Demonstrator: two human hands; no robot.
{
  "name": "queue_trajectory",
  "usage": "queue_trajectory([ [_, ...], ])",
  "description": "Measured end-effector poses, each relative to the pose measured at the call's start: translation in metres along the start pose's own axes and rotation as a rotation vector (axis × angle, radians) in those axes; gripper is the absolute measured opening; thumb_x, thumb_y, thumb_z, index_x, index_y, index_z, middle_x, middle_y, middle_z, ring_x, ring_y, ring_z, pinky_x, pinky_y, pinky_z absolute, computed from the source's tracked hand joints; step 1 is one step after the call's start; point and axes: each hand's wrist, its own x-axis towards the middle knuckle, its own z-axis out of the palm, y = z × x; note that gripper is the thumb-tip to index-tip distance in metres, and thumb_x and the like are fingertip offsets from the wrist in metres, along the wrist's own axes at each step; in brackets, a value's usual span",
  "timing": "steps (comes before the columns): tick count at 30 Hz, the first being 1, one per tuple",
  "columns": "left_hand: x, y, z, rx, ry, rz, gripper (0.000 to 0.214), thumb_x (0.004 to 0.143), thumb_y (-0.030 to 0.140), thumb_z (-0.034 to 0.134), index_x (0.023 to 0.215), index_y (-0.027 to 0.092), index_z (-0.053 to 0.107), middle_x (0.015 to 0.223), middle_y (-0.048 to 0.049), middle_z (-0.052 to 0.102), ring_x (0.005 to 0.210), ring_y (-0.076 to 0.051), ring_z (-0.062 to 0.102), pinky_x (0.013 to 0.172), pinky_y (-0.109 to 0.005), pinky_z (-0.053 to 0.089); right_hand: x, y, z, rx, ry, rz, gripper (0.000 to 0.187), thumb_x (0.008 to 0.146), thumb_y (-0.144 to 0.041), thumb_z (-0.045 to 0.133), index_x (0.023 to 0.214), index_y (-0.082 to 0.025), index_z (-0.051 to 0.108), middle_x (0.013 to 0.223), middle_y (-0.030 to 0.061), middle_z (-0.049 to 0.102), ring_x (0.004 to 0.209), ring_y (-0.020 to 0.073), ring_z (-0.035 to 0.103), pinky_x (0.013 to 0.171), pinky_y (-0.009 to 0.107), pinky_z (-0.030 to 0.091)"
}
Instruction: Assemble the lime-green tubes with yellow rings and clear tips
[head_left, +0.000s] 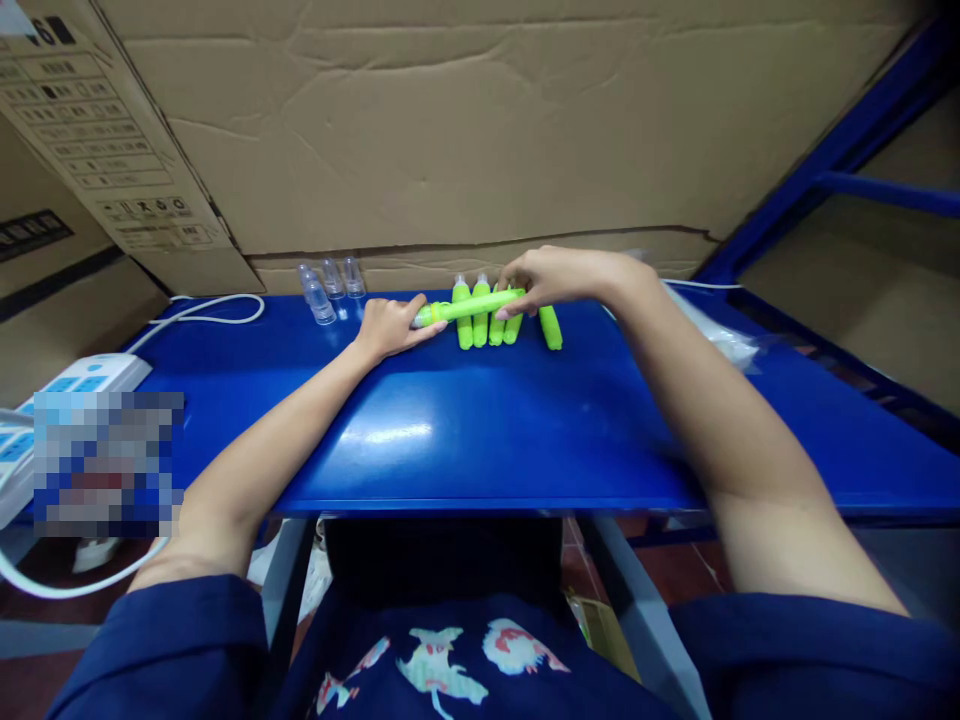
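Note:
A long lime-green tube (478, 305) lies level between my two hands, just above the blue table (465, 420). My left hand (391, 326) is closed around its left end, where a clear, ringed part shows. My right hand (534, 280) has its fingers on the right end, thumb below. Behind and under the held tube, several shorter lime-green tubes (463, 320) lie side by side, some with clear tips pointing to the back. One separate green tube (550, 328) rests to the right, below my right wrist. My right hand partly hides the row.
Several clear plastic caps (319, 300) stand at the back left. A white power strip (97, 375) with a cable is at the left edge. Clear plastic wrapping (720, 335) lies at the right. Cardboard (450, 140) walls the back; a blue metal frame (825, 160) rises at right.

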Motion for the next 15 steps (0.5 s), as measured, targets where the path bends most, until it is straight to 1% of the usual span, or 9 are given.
queue_trajectory([
  [2,0.000,0.001,-0.002,-0.006,-0.006,0.003,0.074,0.088,0.080,0.039,0.113,0.018,0.070,0.078,-0.0137,0.076,0.077,-0.032,0.073,0.063,-0.031,0.037,-0.002,-0.011,-0.004,-0.012,-0.106,0.061,0.041,0.090,-0.051,0.063,0.113,-0.017,0.072,0.084,0.0053,0.077,0.077,0.0190,0.070,0.068,0.027,0.045],
  [4,0.000,0.002,-0.004,-0.010,0.000,0.014,0.082,0.082,0.086,0.041,0.113,0.017,0.070,0.078,-0.0145,0.076,0.078,-0.033,0.073,0.065,-0.032,0.038,-0.003,-0.017,-0.005,-0.026,-0.165,0.099,0.036,0.093,-0.045,0.060,0.112,-0.016,0.071,0.083,0.0052,0.076,0.078,0.0194,0.070,0.069,0.027,0.045],
  [6,0.000,0.003,-0.004,-0.005,0.002,0.038,0.085,0.077,0.089,0.045,0.112,0.016,0.070,0.078,-0.0155,0.075,0.079,-0.035,0.072,0.066,-0.034,0.038,-0.004,-0.021,-0.004,-0.036,-0.201,0.130,0.034,0.094,-0.043,0.058,0.110,-0.016,0.072,0.083,0.0059,0.076,0.080,0.0200,0.070,0.070,0.028,0.045],
  [11,0.001,0.003,0.002,0.017,0.024,0.114,0.072,0.083,0.081,0.047,0.107,0.018,0.072,0.081,-0.0145,0.077,0.074,-0.030,0.071,0.066,-0.034,0.036,-0.007,-0.030,-0.004,-0.047,-0.274,0.146,0.037,0.097,-0.044,0.053,0.108,-0.015,0.073,0.081,0.0070,0.076,0.081,0.0209,0.070,0.070,0.029,0.046],
  [15,0.001,0.001,0.005,0.050,0.061,0.162,0.068,0.084,0.078,0.046,0.101,0.019,0.074,0.073,-0.0126,0.076,0.066,-0.027,0.068,0.064,-0.033,0.034,-0.010,-0.039,-0.005,-0.032,-0.301,0.193,0.035,0.096,-0.040,0.053,0.109,-0.015,0.073,0.078,0.0075,0.076,0.078,0.0220,0.071,0.071,0.030,0.047],
])
